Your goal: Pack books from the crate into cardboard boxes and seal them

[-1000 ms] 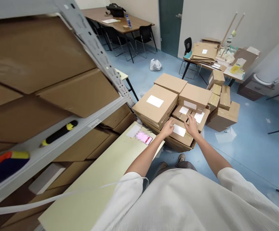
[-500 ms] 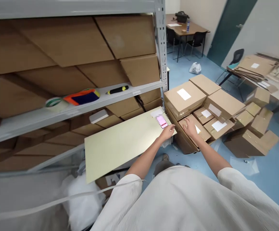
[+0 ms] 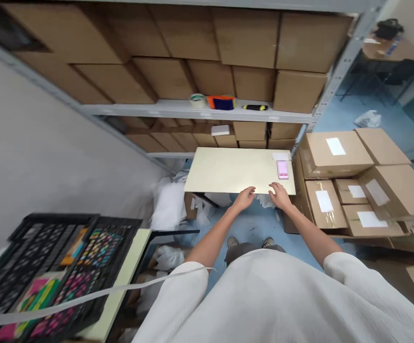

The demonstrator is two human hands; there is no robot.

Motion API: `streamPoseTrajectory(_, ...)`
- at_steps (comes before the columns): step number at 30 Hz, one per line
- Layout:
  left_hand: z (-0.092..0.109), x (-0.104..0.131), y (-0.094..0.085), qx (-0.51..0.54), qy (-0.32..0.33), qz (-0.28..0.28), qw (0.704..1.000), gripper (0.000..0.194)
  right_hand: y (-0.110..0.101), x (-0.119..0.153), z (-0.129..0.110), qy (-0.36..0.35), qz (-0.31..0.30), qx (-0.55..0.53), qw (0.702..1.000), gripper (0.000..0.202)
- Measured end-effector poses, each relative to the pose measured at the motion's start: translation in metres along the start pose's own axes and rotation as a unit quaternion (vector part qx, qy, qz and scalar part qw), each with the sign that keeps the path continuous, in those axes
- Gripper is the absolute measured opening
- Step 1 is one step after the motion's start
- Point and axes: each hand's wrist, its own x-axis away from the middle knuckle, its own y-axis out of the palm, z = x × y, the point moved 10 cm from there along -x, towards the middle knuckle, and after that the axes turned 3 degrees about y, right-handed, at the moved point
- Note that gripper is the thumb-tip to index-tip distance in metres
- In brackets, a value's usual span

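Note:
My left hand (image 3: pixel 244 199) is at the near edge of a pale yellow tabletop (image 3: pixel 228 166), fingers loosely curved and apart, holding nothing. A short way to its right, my right hand (image 3: pixel 281 196) is open at the same edge, fingers spread. Whether either hand touches the edge I cannot tell. A phone with a pink lit screen (image 3: pixel 282 170) lies on the tabletop's right end, just beyond my right hand. Behind the phone is a white paper slip (image 3: pixel 280 156).
A metal shelf (image 3: pixel 185 108) of cardboard boxes stands behind, bearing a tape roll (image 3: pixel 197 100), an orange-and-blue item (image 3: pixel 221 102) and a black-and-yellow cutter (image 3: pixel 255 107). Labelled cartons (image 3: pixel 324 205) crowd the right. Black trays (image 3: pixel 96 257) of colourful small pieces lie at left.
My view has swung left, bringing the trays into sight. My right hand has left the carton for the tabletop edge; my left hand has moved left, away from the phone.

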Motion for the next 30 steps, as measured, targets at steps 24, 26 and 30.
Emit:
streamPoseTrajectory(24,-0.228,0.518,-0.326,-0.002,-0.223,0.509,0.831,0.044,0.298,0.061,-0.620,-0.489,-0.248,-0.160,0.821,0.036)
streamPoseTrajectory(26,-0.236,0.547,-0.333,0.000,-0.239,0.536,0.810,0.045,0.312,0.075,-0.656,-0.518,-0.271,-0.168,0.794,0.035)
streamPoseTrajectory(30,-0.250,0.592,-0.354,0.003,-0.266,0.586,0.765,0.044,0.342,0.092,-0.717,-0.553,-0.306,-0.155,0.759,0.036)
